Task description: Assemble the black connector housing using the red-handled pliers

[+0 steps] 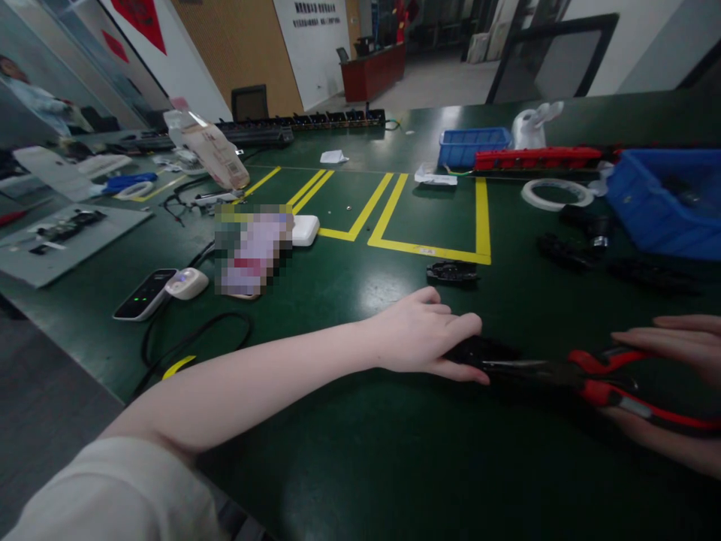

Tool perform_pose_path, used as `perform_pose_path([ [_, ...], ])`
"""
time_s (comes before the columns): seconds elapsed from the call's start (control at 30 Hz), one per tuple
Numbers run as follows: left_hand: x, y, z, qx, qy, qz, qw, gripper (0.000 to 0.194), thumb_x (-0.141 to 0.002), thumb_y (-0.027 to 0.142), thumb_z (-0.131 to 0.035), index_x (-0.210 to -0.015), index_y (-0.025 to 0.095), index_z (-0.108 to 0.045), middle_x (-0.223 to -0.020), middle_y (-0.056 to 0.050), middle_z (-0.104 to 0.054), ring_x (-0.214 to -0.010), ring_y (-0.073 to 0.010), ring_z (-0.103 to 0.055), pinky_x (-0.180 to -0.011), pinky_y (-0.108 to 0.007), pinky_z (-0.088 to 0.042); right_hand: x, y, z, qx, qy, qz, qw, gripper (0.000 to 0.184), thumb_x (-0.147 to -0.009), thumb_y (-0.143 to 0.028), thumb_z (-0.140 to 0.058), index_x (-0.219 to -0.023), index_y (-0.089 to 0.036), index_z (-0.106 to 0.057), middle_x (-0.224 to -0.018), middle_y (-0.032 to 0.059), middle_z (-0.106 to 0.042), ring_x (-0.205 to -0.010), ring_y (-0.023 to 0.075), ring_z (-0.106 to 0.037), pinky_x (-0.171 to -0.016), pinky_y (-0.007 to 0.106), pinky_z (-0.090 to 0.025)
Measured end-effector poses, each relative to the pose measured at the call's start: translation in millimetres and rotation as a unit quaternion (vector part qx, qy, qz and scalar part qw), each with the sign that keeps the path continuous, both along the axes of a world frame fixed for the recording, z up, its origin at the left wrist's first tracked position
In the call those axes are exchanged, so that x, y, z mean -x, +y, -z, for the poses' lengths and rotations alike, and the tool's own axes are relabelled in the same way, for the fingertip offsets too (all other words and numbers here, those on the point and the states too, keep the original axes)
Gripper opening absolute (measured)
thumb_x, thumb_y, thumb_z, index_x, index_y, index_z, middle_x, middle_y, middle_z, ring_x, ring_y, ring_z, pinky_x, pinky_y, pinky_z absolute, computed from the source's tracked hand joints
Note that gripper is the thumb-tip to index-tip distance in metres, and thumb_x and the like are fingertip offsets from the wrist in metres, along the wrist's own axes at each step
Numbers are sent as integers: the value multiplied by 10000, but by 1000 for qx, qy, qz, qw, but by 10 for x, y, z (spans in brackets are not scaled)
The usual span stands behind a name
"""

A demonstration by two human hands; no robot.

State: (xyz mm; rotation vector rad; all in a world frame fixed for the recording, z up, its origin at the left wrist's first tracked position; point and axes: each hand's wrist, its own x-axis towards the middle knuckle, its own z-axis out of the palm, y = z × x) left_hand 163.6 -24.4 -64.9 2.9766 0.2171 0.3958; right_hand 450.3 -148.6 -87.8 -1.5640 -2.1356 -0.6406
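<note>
My left hand (431, 330) is closed around a small black plastic part (487, 349) just above the green table. From the right, long-nose pliers (583, 373) with red and black handles reach toward that part, their tips at it. Whether the jaws grip it I cannot tell. My right hand (676, 361) holds the pliers by the handles, which are spread apart; it is partly cut off by the frame's edge. Another black plastic part (452, 273) lies beyond my left hand, near the yellow tape.
At right stand a large blue bin (665, 203), a tape roll (556, 194) and several black parts (566, 252). A smaller blue basket (474, 145) and a red strip (538, 158) lie farther back. To the left are a phone (256, 255), a white case (305, 231) and cables (197, 319).
</note>
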Motion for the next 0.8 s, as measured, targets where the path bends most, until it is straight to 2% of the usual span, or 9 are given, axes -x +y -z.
perform_pose_path([
  [0.1, 3, -2, -8, 7, 3, 1, 1000, 445, -837, 573, -498, -910, 134, -505, -693, 21, -616, -623, -134, -570, -732, -285, -344, 88, -5, -98, -11, -24, -58, 998, 420, -751, -525, -510, -1054, -235, -513, -890, 137, -628, -847, 339, -597, -804, 536, -410],
  [0.27, 12, -17, -44, 33, 34, -8, 999, 410, -847, 552, -493, -902, 146, -497, -721, 12, -619, -646, -143, -572, -759, -296, -355, 175, -13, -207, -7, 2, -63, 998, 366, -768, -449, -564, -1037, -205, -517, -930, 129, -632, -892, 313, -603, -925, 549, -350],
  [0.4, 20, -26, -62, 56, 40, -4, 998, 383, -851, 531, -498, -893, 150, -497, -733, 12, -620, -656, -143, -566, -756, -297, -357, 108, -14, -198, -17, -14, -97, 995, 440, -731, -460, -592, -1047, -164, -510, -921, 142, -638, -831, 302, -625, -960, 569, -324],
  [0.53, 21, -24, -59, 64, 39, -3, 997, 385, -855, 532, -487, -889, 149, -503, -723, 17, -606, -638, -138, -548, -741, -295, -360, 81, -14, -176, -8, 13, -101, 995, 454, -728, -450, -592, -1065, -157, -513, -900, 131, -650, -785, 283, -640, -979, 566, -317],
  [0.8, 8, -20, -53, 43, 41, -4, 998, 407, -851, 557, -467, -879, 155, -525, -717, 10, -602, -632, -145, -532, -709, -294, -366, 118, -22, -171, 17, 28, -110, 993, 476, -710, -435, -612, -1076, -149, -509, -873, 116, -652, -747, 274, -641, -982, 571, -317],
])
